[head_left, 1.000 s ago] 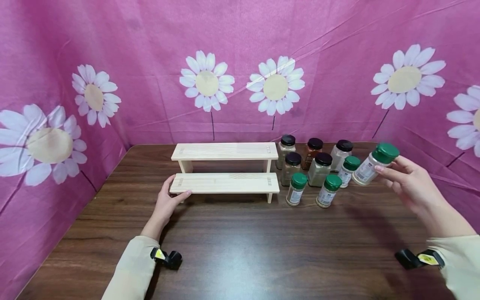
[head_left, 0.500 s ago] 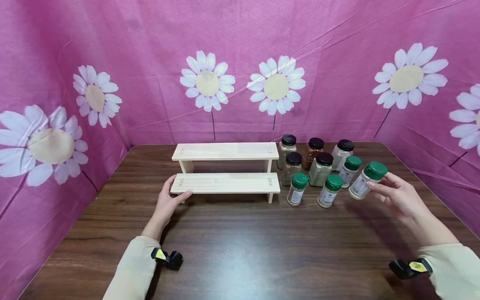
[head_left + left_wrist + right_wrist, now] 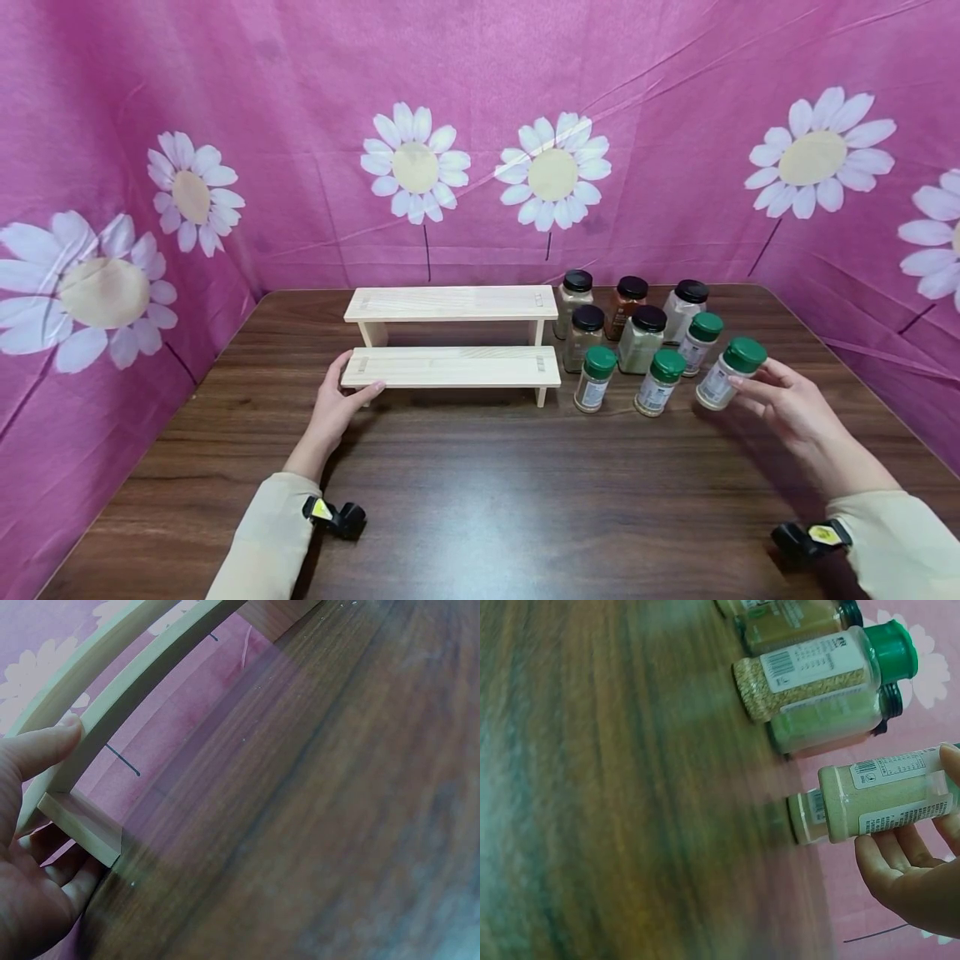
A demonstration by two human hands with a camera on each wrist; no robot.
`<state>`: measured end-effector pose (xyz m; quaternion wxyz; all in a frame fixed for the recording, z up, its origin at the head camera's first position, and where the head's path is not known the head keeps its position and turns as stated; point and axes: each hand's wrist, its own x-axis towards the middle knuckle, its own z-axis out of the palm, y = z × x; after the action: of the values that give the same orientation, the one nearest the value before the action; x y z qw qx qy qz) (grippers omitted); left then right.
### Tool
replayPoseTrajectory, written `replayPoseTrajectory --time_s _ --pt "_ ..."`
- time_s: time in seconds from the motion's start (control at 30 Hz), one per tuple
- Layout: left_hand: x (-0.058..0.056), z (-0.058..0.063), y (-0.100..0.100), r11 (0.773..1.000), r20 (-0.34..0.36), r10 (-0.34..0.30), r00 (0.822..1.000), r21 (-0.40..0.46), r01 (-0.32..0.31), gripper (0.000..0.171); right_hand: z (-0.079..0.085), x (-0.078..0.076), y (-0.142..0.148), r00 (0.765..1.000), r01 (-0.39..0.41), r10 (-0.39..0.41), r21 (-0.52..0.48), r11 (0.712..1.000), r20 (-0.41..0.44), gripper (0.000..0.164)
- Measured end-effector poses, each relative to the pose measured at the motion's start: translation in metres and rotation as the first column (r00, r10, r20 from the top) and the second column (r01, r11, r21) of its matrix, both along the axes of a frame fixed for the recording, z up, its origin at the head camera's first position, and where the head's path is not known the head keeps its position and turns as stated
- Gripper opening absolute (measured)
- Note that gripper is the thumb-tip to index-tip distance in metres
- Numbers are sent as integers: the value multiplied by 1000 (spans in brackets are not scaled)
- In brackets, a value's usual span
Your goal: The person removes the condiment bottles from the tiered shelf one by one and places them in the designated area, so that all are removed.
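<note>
My left hand (image 3: 333, 412) grips the near left corner of a pale two-tier wooden rack (image 3: 450, 367). In the left wrist view its thumb lies over the lower shelf (image 3: 142, 682), and the other fingers curl below by the short leg (image 3: 86, 825). My right hand (image 3: 795, 412) holds a green-capped spice jar (image 3: 723, 379) between thumb and fingers, slightly tilted. The right wrist view shows pale powder in this jar (image 3: 885, 795), its base close to the table; contact cannot be made out. Another green-capped jar (image 3: 698, 346) stands just behind it.
Two more green-capped jars (image 3: 595, 382) (image 3: 657, 383) stand in front of several black-capped spice jars (image 3: 642, 342) right of the rack. All rest on a dark wooden table (image 3: 480, 500). A pink cloth with daisies (image 3: 480, 83) hangs behind and along both sides.
My right hand has brought the green-capped spice jar down and left, toward the table beside the other jars, and made it more upright. The left hand has kept its grip on the rack.
</note>
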<state>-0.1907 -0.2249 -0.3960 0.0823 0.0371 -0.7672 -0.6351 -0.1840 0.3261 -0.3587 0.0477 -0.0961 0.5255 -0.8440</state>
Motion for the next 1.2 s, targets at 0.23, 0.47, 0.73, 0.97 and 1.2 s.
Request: replayPoseTrajectory --time_s 0.23,0.47,0.73,0.97,1.2 --pt "0 -1 0 1000 -2 1 1000 0 -1 76 -7 0 4 1000 7 -8 31 999 14 37" --pt "-1 -1 0 1000 -2 2 1000 3 -2 76 -13 0 6 1000 4 -4 34 999 2 38" --pt "-1 -1 0 1000 -7 -3 1000 5 3 75 -18 0 9 1000 -9 9 12 1000 16 39" --pt "-1 0 0 1000 -2 -4 1000 10 4 76 -22 -1 9 999 6 -7 26 1000 35 39" --pt "0 0 0 1000 -8 3 1000 7 -3 75 -24 -1 9 999 -6 4 36 999 35 37"
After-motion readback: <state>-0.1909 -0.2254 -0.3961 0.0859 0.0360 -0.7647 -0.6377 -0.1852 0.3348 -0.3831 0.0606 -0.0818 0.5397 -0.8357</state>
